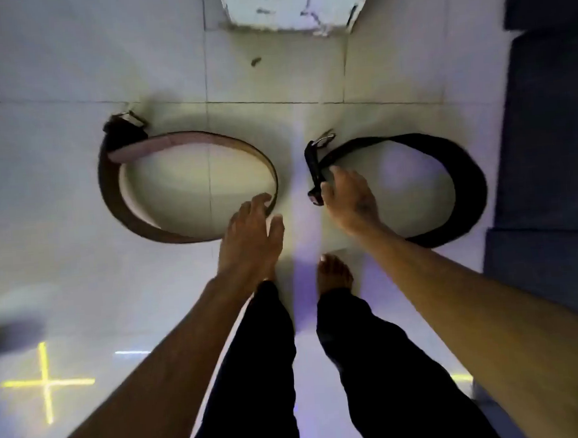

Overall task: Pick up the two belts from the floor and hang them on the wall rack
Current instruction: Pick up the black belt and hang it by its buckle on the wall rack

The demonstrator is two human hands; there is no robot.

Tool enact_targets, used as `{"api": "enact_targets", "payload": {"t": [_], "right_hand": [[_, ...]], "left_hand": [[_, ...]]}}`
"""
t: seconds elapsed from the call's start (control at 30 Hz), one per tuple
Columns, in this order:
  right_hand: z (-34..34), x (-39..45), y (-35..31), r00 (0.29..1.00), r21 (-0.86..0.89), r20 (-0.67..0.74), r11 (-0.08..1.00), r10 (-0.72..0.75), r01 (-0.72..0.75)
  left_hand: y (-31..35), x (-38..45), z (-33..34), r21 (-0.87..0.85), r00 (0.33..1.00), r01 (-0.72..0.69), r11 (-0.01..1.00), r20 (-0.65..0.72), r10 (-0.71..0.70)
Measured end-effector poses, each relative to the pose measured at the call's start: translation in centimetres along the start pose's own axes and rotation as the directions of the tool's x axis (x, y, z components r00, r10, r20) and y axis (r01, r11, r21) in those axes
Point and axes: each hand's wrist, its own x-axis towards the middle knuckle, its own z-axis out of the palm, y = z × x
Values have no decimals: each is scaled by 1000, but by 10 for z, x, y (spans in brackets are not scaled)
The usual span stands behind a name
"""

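Note:
Two belts lie coiled on edge on the pale tiled floor. The brown belt [115,196] forms a loop at the left, its buckle at the far left end. The black belt [466,179] loops at the right, its metal buckle pointing toward the middle. My left hand [247,235] is down at the brown loop's near right edge, fingers inside the loop and thumb outside, apart. My right hand [349,201] has its thumb and fingers closed around the black strap's tail just below the buckle. Both belts rest on the floor. No wall rack is in view.
A scuffed white block [293,6] stands at the top centre. A dark blue piece of furniture [548,132] runs along the right side. My legs in dark trousers and a bare foot [334,273] are below the hands. A yellow light cross [46,383] lies on the floor at the lower left.

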Motion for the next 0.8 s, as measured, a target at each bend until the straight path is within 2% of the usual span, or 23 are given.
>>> {"api": "enact_targets", "payload": {"t": [0.1, 0.17, 0.27, 0.33, 0.43, 0.53, 0.7, 0.8], "right_hand": [[49, 54, 0, 994, 48, -27, 994, 103, -102], [70, 77, 1, 991, 38, -14, 990, 135, -134], [68, 85, -1, 986, 5, -19, 986, 165, -165], [47, 74, -4, 991, 6, 33, 992, 126, -126], [-4, 31, -13, 995, 83, 104, 997, -11, 2], [-78, -26, -28, 987, 186, 127, 980, -97, 73], [-232, -117, -68, 957, 338, 190, 930, -218, 145], [-324, -167, -93, 957, 401, 155, 900, -247, 168]], "left_hand": [[-38, 47, 30, -86, 999, 40, 995, 28, -37], [-57, 69, 42, -73, 995, 41, 996, 93, -34], [-71, 79, 44, -68, 982, 93, 993, 171, -80], [-66, 71, 36, -175, 964, 190, 966, 222, -149], [-41, 44, 9, -315, 953, 279, 907, 209, -220], [6, 10, -37, -381, 955, 291, 878, 173, -242], [128, -62, -149, -551, 974, 170, 817, 218, -56], [201, -119, -219, -622, 980, 88, 778, 194, 44]]}}
